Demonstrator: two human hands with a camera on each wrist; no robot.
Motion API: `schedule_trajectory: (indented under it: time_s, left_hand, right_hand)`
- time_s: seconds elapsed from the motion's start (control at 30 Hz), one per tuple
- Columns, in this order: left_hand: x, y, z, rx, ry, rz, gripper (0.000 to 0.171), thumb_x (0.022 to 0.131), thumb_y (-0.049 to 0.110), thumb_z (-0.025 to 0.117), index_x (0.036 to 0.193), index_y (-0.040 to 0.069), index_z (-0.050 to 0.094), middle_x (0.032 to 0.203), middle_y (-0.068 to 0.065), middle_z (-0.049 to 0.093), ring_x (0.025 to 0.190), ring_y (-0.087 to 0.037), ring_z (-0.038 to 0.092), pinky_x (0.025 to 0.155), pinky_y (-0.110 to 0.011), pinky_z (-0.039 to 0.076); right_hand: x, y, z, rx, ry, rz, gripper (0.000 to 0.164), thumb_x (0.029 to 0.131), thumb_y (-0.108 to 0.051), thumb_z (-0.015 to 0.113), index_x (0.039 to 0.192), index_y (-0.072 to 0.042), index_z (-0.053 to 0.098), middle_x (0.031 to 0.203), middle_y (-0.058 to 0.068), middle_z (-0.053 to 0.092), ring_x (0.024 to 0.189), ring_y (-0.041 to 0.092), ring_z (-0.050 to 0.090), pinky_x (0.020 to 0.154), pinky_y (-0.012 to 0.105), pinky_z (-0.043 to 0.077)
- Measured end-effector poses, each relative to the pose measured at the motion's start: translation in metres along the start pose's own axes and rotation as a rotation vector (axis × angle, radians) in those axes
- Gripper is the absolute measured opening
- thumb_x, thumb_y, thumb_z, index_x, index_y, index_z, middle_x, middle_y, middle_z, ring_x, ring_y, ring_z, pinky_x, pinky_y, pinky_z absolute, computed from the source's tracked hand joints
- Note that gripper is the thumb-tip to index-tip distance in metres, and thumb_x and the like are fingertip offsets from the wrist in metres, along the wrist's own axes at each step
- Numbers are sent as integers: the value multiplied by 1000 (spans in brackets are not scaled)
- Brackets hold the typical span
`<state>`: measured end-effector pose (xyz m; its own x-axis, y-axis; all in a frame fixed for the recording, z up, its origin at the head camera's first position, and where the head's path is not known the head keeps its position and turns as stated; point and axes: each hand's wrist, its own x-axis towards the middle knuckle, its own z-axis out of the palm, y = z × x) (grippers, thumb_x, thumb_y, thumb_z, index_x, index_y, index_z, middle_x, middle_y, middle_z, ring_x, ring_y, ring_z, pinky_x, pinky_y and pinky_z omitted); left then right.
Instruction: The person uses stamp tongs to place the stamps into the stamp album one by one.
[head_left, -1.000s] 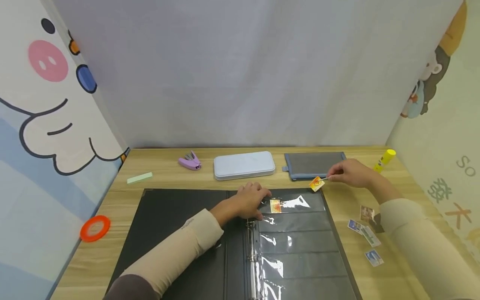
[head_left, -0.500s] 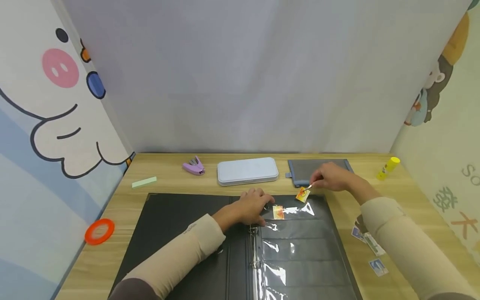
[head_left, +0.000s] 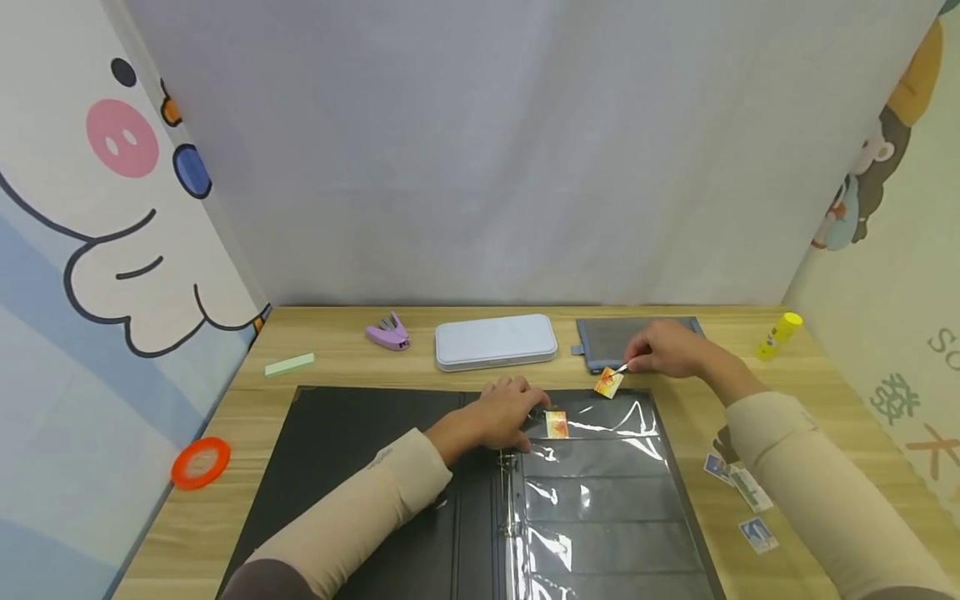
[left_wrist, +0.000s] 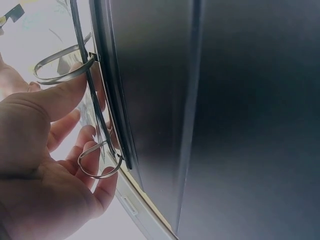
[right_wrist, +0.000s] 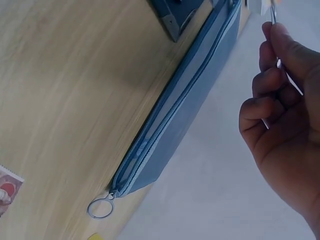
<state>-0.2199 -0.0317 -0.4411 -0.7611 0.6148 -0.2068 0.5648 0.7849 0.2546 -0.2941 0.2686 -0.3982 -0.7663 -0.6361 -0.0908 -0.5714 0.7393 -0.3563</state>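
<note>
Orange stamp [head_left: 608, 383] swings left!

Head view: tweezers [head_left: 619, 370] hold it at the binder's [head_left: 360, 450] top edge. Left wrist: left hand [left_wrist: 52, 182], fingers spread by the rings [left_wrist: 60, 79]. Right wrist: right hand's [right_wrist: 287, 110] fingers pinch those tweezers.

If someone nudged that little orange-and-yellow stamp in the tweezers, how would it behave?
Probably very light and bendable, since the stamp looks like thin paper. It might swivel, because the tweezers hold only a small part of it. Against the glossy clear page, it would likely slide easily.
</note>
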Motion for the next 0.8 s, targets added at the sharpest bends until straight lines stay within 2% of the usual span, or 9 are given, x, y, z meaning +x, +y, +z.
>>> schedule_trajectory:
  time_s: [0.3, 0.53, 0.8]
  left_hand:
    - [0, 1, -1, 0, -10, -11, 69, 77, 36, 78, 137, 27, 46, 130, -2, 49, 118, -19, 42, 98, -40, 36]
    - [0, 1, -1, -3, -4, -10, 68, 77, 36, 79, 136, 26, 47, 128, -2, 50, 117, -18, 42, 99, -41, 36]
    - [0, 1, 0, -1, 5, -12, 68, 76, 36, 79, 135, 26, 47, 128, -2, 50, 116, -18, 42, 99, -41, 36]
  right_hand:
    - [1, 2, 12, -23, -142, -14, 4, 84, -18, 70, 81, -19, 72, 74, -12, 66, 69, 1, 52, 68, 23, 45]
    - [4, -6, 14, -69, -153, -56, 11, 85, -10, 67, 85, -18, 74, 78, -10, 70, 71, 2, 55, 68, 26, 47]
    - [3, -13, 20, -38, -111, -27, 11, 84, -10, 67, 85, -18, 74, 74, -11, 66, 66, 1, 52, 65, 23, 44]
